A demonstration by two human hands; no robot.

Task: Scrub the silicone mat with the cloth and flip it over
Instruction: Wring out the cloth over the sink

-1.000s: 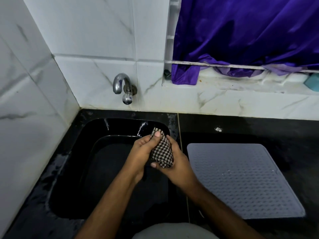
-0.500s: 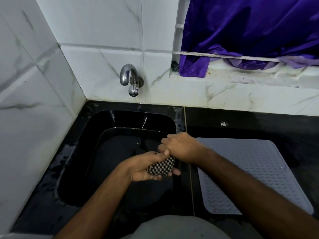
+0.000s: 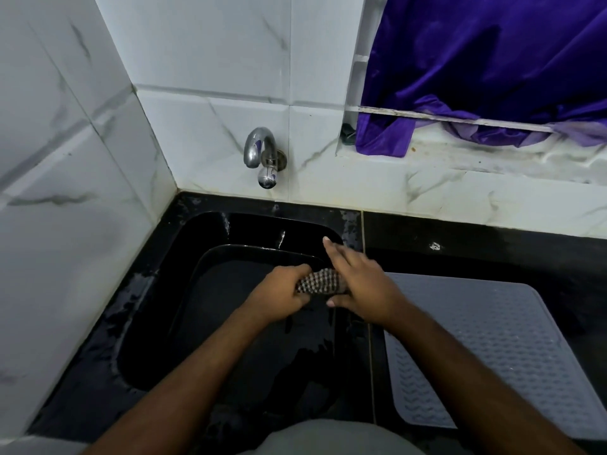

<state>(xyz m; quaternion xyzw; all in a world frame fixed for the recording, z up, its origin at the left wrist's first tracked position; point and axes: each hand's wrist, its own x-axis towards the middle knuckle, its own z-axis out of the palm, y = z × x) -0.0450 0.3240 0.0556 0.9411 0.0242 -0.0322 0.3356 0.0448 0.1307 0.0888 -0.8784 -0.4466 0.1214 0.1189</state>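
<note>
Over the black sink, the left hand curls around one end of the checkered cloth. The right hand lies across its other end, fingers extended; its grip underneath is seemingly loose. The silicone mat lies flat on the desk, right of both forearms.

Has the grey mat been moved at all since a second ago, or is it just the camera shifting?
No. The silicone mat lies flat on the black counter, its left edge as close beside the sink as before. Only the camera shifted.

White marble-veined wall tiles, chrome tap, purple curtain, black counter.
</note>
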